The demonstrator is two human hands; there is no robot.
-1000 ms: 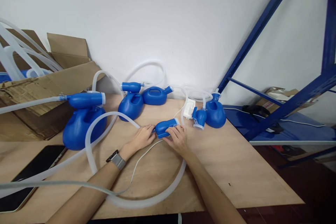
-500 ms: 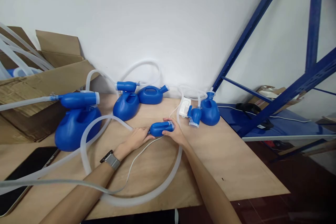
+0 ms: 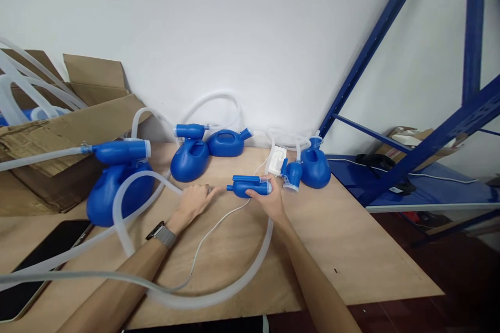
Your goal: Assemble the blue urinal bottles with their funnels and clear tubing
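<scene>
Ok so from my feed, starting at the far left edge of the plywood table (image 3: 351, 250): there's a torn cardboard box (image 3: 58, 135) stuffed with clear tubes, and a dark tablet (image 3: 35, 265) lying flat near the front left corner. Next to the box sits a big blue plastic jug (image 3: 117, 192) with a blue handpiece laid across its top and a translucent hose (image 3: 128, 229) looping around it and sweeping down along the front edge. Further back, close to the wall, two more blue jugs (image 3: 203, 151) sit touching each other. Then my left hand (image 3: 193, 203), watch on the wrist, is resting on the table around the middle, fingers curled and pinching the end of the hose, from what I can see; there's a small gap between that end and the nozzle of the blue handpiece (image 3: 250, 186). My right hand (image 3: 271, 200) has the handpiece, fingers wrapped under and around its wider end, holding it roughly level just above the wood, a bit back from the table's centre. A thin white cable (image 3: 211, 234) runs under both hands. Just behind the right hand there's a white adapter block (image 3: 276, 161), then a small blue cup piece and another blue jug (image 3: 314, 166) near the back right corner. Off the right edge it's blue metal shelving (image 3: 390, 26) with some cables on its lower shelf.
</scene>
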